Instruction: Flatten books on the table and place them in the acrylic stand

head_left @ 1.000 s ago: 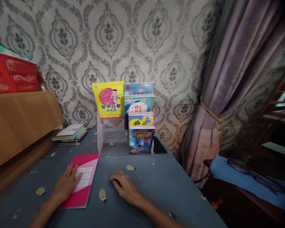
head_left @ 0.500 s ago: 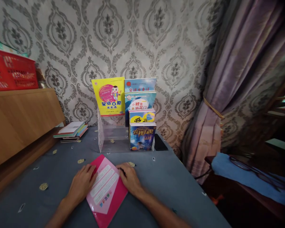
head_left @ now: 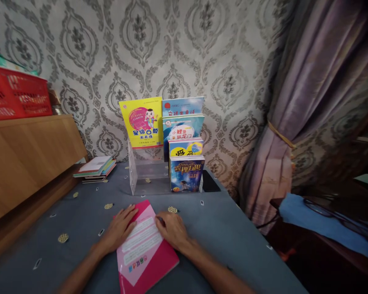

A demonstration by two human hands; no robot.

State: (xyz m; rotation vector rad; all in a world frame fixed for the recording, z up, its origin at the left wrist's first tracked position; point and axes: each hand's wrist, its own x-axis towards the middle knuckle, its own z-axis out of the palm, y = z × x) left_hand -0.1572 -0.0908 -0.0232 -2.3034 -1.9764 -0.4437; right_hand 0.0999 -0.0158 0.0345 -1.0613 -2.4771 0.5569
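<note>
A pink book (head_left: 141, 251) lies closed on the blue tablecloth, tilted, with a pale panel of printed text on its cover. My left hand (head_left: 121, 228) rests on its upper left edge, fingers stretched out flat. At the opposite edge, my right hand (head_left: 172, 229) has its fingers curled in against the book, the thumb tucked close; the fingertips are partly hidden. Beyond both hands stands a clear acrylic book rack (head_left: 149, 188). A yellow workbook (head_left: 144, 126) stands in its back left, and several books fill its right side, a dark blue book (head_left: 186, 175) in front.
A small stack of books (head_left: 95, 168) lies at the back left beside a wooden cabinet (head_left: 37, 155) with a red basket (head_left: 18, 92) on top. A flat black object (head_left: 211, 182) is right of the rack. Glasses (head_left: 317, 207) rest on blue cloth (head_left: 300, 220).
The pink book has turned a little clockwise and sits slightly further right. My left hand's fingers have spread flatter over its edge. The whole view has shifted slightly.
</note>
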